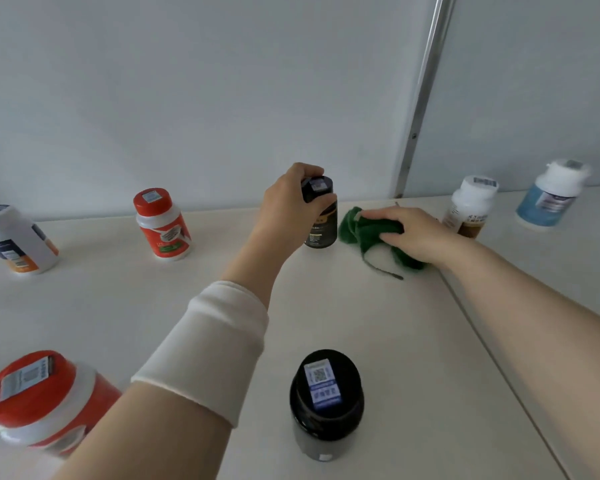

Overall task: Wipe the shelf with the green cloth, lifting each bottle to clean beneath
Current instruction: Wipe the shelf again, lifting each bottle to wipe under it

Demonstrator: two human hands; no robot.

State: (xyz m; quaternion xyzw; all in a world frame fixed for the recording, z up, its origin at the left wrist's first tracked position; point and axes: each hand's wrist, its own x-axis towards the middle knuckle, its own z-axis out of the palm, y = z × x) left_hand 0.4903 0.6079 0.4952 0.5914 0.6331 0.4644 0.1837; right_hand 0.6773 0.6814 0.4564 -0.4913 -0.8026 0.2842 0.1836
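Seven bottles are in view on the pale shelf [326, 306]. Your left hand [291, 202] has its fingers curled round the cap of the black bottle [321, 226] at the rear centre; the hand hides most of the cap, and you cannot tell whether the base is clear of the shelf. Your right hand [413, 233] lies on the green cloth [355, 230] just beside that bottle, fingers and thumb closed on the bunched fabric; part of the cloth is hidden under the palm, and a loose thread trails toward you. A white sleeve [215, 348] covers your left forearm. Further left stand a red-capped bottle [161, 225] and a white bottle [14, 239]. Right of the cloth stand a brown-labelled bottle [470, 206], partly behind your right hand, and a blue bottle [551, 197]. Nearest you, a red-lidded bottle [39, 400] is partly hidden by your left arm, and a second black bottle [326, 403] stands apart. Label text is blurred and unreadable.
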